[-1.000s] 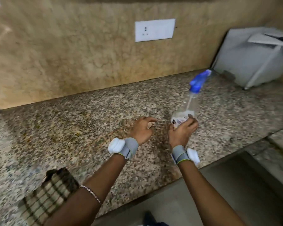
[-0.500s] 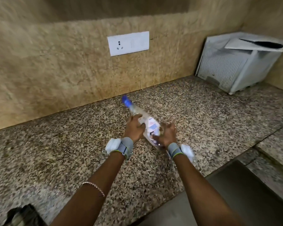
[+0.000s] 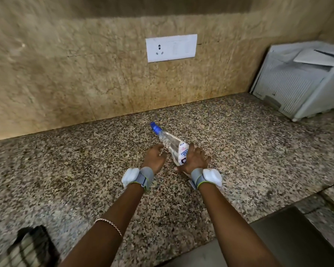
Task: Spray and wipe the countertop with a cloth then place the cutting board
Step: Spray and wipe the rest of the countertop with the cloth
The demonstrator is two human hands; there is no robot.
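Spray bottle tilted over the bench, spraying not yet visibly begun.

The right hand [image 3: 196, 159] is clenched round the lower body of the spray bottle [image 3: 172, 144], whose blue nozzle points away toward the wall; the left hand [image 3: 155, 158] hovers just beside the bottle with curled fingers, gripping nothing. To spray well, I judge a hand must move up to the trigger and sweep evenly. Left of the bottle the bench [image 3: 66, 160] lies bare; the white appliance [image 3: 297, 83] stands well right, the checked cloth [image 3: 31, 247] near the front edge.
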